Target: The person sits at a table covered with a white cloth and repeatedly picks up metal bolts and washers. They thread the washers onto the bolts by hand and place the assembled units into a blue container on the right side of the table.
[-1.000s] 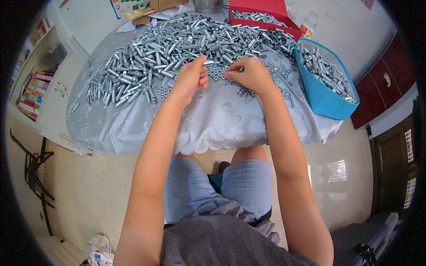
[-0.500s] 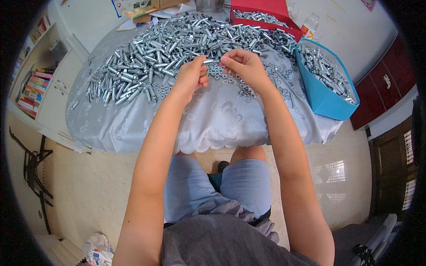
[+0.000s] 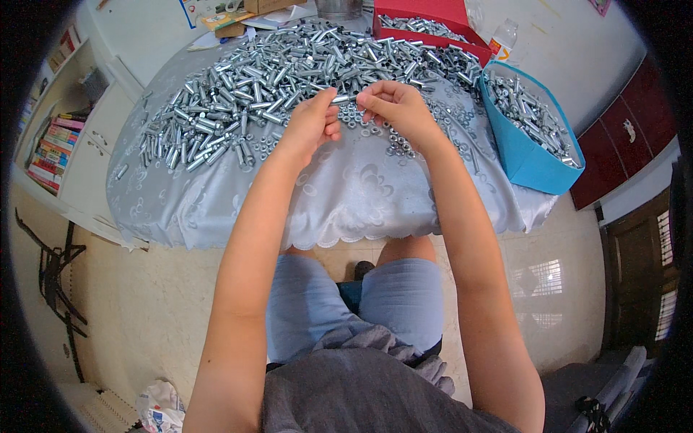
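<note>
My left hand (image 3: 312, 119) and my right hand (image 3: 395, 108) meet above the table, both pinching one short silver metal tube (image 3: 344, 98) between their fingertips. Just beyond them lies a big heap of silver metal tubes (image 3: 289, 72) spread over the grey-white patterned tablecloth (image 3: 346, 195). Small metal nuts (image 3: 397, 144) lie scattered on the cloth under and beside my right hand.
A blue bin (image 3: 530, 137) with metal parts stands at the right table edge. A red box (image 3: 426, 22) of parts sits at the back. A plastic bottle (image 3: 505, 36) stands between them. A bookshelf (image 3: 54, 137) is at the left, a dark cabinet (image 3: 628, 137) at the right.
My right hand has lifted off the scattered nuts and moved up and left to meet my left hand at the tube. The left hand has barely shifted.
</note>
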Demonstrator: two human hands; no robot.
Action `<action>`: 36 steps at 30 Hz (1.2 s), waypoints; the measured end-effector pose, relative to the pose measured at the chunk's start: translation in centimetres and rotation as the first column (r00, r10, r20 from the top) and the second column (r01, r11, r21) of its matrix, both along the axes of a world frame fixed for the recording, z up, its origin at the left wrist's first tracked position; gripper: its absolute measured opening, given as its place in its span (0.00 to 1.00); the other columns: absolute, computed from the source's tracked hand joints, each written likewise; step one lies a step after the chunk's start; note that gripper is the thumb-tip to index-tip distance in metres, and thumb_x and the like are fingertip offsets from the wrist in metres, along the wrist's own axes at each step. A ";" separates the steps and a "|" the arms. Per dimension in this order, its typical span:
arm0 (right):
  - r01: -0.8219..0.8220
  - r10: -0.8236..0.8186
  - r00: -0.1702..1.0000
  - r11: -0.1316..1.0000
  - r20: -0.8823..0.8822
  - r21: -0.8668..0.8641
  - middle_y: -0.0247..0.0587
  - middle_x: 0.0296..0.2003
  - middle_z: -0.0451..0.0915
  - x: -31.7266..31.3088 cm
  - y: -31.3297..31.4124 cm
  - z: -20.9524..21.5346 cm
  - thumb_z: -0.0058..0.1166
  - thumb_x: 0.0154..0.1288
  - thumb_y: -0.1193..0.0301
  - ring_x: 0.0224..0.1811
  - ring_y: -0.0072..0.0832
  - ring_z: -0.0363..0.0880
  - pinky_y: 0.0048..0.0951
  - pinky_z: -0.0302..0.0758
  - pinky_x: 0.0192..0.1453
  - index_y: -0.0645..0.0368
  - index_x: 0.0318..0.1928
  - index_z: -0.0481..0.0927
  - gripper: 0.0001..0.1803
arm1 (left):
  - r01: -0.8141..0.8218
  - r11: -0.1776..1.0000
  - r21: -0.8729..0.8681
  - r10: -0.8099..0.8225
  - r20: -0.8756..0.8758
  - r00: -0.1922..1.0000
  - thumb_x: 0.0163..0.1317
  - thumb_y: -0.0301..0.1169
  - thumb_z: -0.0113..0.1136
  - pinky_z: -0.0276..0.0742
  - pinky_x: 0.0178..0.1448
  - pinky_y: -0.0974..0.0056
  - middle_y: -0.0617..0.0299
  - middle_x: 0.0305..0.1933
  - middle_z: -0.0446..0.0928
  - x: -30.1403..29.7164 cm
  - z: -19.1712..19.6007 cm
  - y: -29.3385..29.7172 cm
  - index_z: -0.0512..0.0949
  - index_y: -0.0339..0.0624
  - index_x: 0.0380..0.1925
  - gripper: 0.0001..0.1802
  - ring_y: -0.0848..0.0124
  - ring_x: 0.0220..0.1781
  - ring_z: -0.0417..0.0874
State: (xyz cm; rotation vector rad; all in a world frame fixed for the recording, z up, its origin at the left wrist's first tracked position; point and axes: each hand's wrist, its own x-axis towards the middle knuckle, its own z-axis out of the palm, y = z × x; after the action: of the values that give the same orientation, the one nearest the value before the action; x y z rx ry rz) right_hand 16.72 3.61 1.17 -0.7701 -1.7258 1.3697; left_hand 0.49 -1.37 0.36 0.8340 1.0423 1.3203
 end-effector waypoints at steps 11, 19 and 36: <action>0.007 -0.006 0.999 0.999 -0.040 0.046 0.32 0.25 0.77 -0.1 -0.2 0.1 0.57 0.55 0.70 0.24 0.15 0.73 0.15 0.66 0.26 0.62 0.33 0.78 0.09 | 0.034 0.999 0.022 -0.034 0.015 0.999 0.58 0.43 0.51 0.60 0.23 0.70 0.72 0.15 0.54 0.0 -0.2 0.0 0.59 0.48 0.17 0.18 0.79 0.16 0.57; 0.003 -0.004 1.000 0.978 0.002 0.207 0.32 0.24 0.77 -0.5 0.0 -0.8 0.56 0.55 0.70 0.25 0.16 0.73 0.17 0.70 0.30 0.65 0.33 0.78 0.09 | -0.004 1.000 0.006 0.004 -0.074 0.997 0.57 0.44 0.52 0.60 0.23 0.70 0.72 0.14 0.54 0.0 -0.2 0.0 0.60 0.48 0.17 0.18 0.79 0.16 0.57; -0.197 -0.219 0.832 0.741 0.509 0.642 0.45 0.26 0.78 2.8 1.6 -1.2 0.62 0.41 0.65 0.30 0.38 0.76 0.33 0.71 0.37 0.59 0.24 0.81 0.11 | -0.039 0.999 -0.021 0.040 0.007 0.999 0.58 0.40 0.51 0.58 0.23 0.71 0.72 0.14 0.54 -0.1 0.0 0.1 0.59 0.49 0.17 0.17 0.79 0.16 0.57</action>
State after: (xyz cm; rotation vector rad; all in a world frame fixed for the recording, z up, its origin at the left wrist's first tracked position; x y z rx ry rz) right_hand 19.51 5.21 -0.07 -0.7789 -2.4570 0.3891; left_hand 0.43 -1.28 0.34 0.7956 1.0700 1.3425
